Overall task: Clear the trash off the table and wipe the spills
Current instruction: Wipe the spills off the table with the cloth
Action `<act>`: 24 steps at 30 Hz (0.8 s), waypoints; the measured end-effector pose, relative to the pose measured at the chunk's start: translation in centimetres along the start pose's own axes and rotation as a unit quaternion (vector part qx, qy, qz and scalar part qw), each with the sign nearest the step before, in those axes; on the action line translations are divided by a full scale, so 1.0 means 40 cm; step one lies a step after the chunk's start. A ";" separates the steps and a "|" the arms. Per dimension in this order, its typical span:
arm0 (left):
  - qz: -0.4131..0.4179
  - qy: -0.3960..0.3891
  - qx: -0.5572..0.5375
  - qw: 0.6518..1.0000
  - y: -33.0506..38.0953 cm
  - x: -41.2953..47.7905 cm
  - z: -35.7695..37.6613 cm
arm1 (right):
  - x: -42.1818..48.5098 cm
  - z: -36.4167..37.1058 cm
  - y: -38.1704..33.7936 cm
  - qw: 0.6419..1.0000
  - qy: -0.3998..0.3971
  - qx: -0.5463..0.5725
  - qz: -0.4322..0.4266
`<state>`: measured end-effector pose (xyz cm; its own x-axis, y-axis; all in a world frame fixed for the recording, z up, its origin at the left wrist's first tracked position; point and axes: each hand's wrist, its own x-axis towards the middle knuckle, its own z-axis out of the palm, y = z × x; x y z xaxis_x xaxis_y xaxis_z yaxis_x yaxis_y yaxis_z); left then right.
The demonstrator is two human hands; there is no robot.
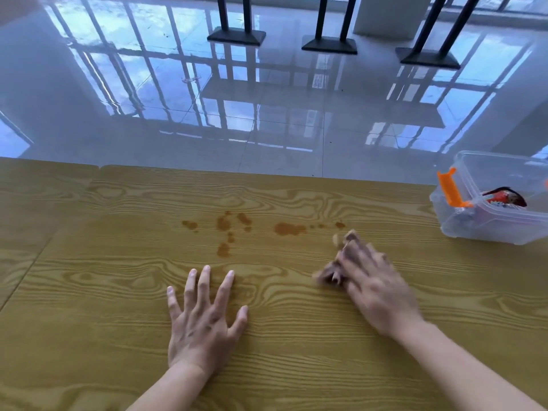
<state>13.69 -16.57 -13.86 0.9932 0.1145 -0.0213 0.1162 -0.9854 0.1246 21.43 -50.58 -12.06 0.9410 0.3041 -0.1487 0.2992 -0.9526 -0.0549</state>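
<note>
While your right hand (pixel 372 287) is pressing a crumpled brownish cloth (pixel 341 256) onto the worktop (pixel 118 292), its fingers curled over and gripping the wad, your left hand (pixel 203 318) is lying flat with fingers spread and holding nothing, bracing near the front edge. Judging by this, you are working on the wiping step: no loose trash is showing on the wood, and a red wrapper (pixel 504 198) is already sitting in the clear plastic bin (pixel 486 229) at the far right. The brown spills (pixel 289 229) are lying just beyond and to the left of the cloth, with a second cluster of drops (pixel 225 229) further left, well apart from the bin. The next move probably calls for sweeping the cloth leftward and slightly away from you across those patches. Room is open on the left; the far edge is running close behind the stains, so you are needing short strokes there.
</note>
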 end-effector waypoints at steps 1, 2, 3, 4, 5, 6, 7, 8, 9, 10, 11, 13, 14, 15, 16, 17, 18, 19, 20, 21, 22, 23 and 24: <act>-0.001 0.001 0.002 1.000 0.000 0.000 -0.002 | 0.056 -0.019 0.010 0.997 0.000 0.025 0.079; -0.006 0.002 0.004 1.000 0.001 0.000 -0.004 | 0.116 -0.034 0.014 0.986 -0.005 0.057 0.157; -0.009 0.000 0.004 1.000 0.002 0.000 -0.006 | 0.171 -0.044 0.009 0.974 -0.012 0.082 0.209; -0.010 -0.001 0.004 1.000 0.003 0.001 -0.007 | 0.208 -0.048 -0.001 0.968 -0.017 0.089 0.233; -0.010 -0.001 0.003 1.000 0.003 0.000 -0.006 | 0.216 -0.050 -0.017 0.970 -0.017 0.083 0.229; -0.009 -0.003 0.001 1.000 0.003 -0.001 -0.005 | 0.203 -0.049 -0.031 0.975 -0.020 0.074 0.206; -0.008 -0.004 0.000 1.000 0.003 -0.002 -0.006 | 0.170 -0.041 -0.043 0.983 -0.018 0.063 0.172; -0.007 -0.004 -0.001 1.000 0.004 -0.001 -0.007 | 0.116 -0.023 -0.054 0.990 -0.005 0.048 0.130; -0.009 -0.004 0.000 1.000 0.005 0.000 -0.006 | 0.048 -0.006 -0.068 0.996 0.018 0.030 0.083; -0.012 -0.004 0.000 1.000 0.006 0.001 -0.005 | -0.027 0.012 -0.084 0.999 0.032 0.019 0.035; -0.011 -0.006 0.000 1.000 0.005 0.002 -0.003 | -0.096 0.032 -0.099 0.999 0.036 0.016 -0.009; -0.006 -0.007 -0.002 1.000 0.005 0.003 -0.002 | -0.146 0.040 -0.085 0.999 0.013 0.026 -0.043; -0.006 -0.005 0.000 1.000 0.005 0.002 -0.002 | -0.116 0.033 -0.062 0.999 0.006 0.021 -0.033; -0.006 -0.006 0.003 1.000 0.004 0.000 -0.003 | -0.061 0.016 -0.042 1.000 0.013 0.022 0.000; -0.005 -0.005 0.003 1.000 0.004 -0.001 -0.002 | 0.012 -0.011 -0.028 0.997 0.013 0.043 0.060; -0.005 -0.003 0.002 1.000 0.004 -0.003 -0.003 | 0.091 -0.036 -0.016 0.989 0.011 0.072 0.128; -0.004 0.001 0.001 1.000 0.003 -0.002 -0.003 | 0.168 -0.052 -0.005 0.978 0.001 0.102 0.181; -0.005 0.003 0.001 1.000 0.003 -0.001 -0.003 | 0.231 -0.065 -0.001 0.971 -0.008 0.112 0.213; -0.006 0.002 0.000 1.000 0.002 0.000 -0.002 | 0.268 -0.073 -0.007 0.970 -0.017 0.107 0.216; -0.006 0.001 -0.001 1.000 0.003 -0.001 -0.002 | 0.276 -0.076 -0.017 0.975 -0.023 0.094 0.198; -0.006 0.001 -0.003 1.000 0.003 -0.002 -0.003 | 0.262 -0.073 -0.028 0.983 -0.029 0.079 0.163; -0.006 0.002 -0.005 1.000 0.002 -0.003 -0.005 | 0.222 -0.056 -0.043 0.992 -0.024 0.054 0.116; -0.005 0.003 -0.007 1.000 0.002 -0.002 -0.005 | 0.159 -0.030 -0.059 0.998 0.001 0.029 0.061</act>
<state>13.61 -16.64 -13.63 0.9919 0.1256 -0.0167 0.1267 -0.9823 0.1376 26.89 -46.42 -11.71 0.9703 0.1853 -0.1555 0.1723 -0.9806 -0.0936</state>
